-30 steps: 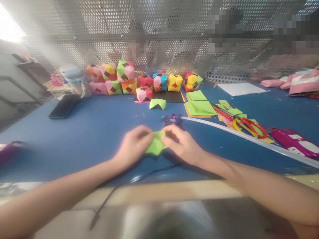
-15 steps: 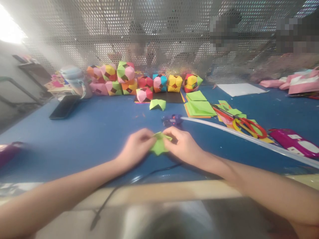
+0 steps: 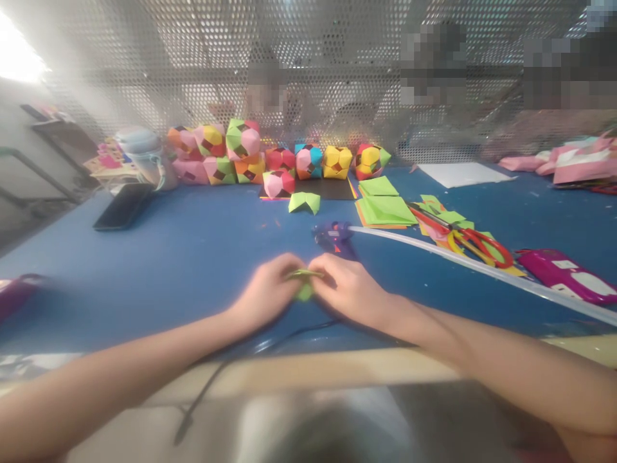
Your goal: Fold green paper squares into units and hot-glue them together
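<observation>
Between my hands is a small piece of green folded paper [image 3: 304,292], partly covered by the fingers. My left hand [image 3: 270,286] pinches its left side, and my right hand [image 3: 348,283] pinches the right side. The paper's top edge shows as a thin line between the fingertips. Just beyond my right hand lies a dark blue glue gun [image 3: 332,235] with a long white glue stick [image 3: 434,247] sticking out to the right. Farther back sits a folded green paper unit [image 3: 304,202].
Several colourful paper balls [image 3: 243,138] line the back by the perforated metal screen [image 3: 308,77]. Green paper squares [image 3: 385,209], scissors [image 3: 477,247] and a magenta case [image 3: 566,273] are at right. A phone [image 3: 123,207] and a bottle [image 3: 144,151] stand left; a black cable [image 3: 289,337] crosses the front edge.
The green paper was spread with its face showing; now it is tipped so its upper edge faces me. My fingertips have come closer together.
</observation>
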{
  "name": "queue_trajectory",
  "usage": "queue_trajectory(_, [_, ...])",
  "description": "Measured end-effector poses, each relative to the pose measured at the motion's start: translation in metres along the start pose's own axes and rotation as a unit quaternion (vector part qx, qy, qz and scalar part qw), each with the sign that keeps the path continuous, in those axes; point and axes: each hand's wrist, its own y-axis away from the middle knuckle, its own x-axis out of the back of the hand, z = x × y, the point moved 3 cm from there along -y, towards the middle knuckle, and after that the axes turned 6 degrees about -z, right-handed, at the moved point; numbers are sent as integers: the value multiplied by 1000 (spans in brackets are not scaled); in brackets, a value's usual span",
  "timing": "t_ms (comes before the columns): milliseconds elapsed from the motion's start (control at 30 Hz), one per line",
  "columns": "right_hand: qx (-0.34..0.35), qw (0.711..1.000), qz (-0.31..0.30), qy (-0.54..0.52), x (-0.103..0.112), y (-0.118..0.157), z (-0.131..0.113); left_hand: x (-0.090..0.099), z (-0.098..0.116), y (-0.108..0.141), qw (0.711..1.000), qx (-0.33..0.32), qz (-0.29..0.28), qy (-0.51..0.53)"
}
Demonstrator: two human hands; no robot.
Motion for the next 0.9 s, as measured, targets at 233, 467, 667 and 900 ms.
queue_trajectory(233, [-84, 992, 22, -87, -1, -4, 6, 6, -6, -2, 998, 21, 55, 2])
queue_trajectory(467, [-51, 998, 10, -42, -2, -1, 3, 1, -1, 1, 999, 1, 31, -42])
queue_trajectory(667, [-39, 998, 0, -39, 9, -3, 1, 6, 0, -1, 999, 6, 40, -13])
queue_trajectory(900, [-116, 971, -164, 130, 45, -6, 1, 19, -20, -12, 992, 43, 98, 71])
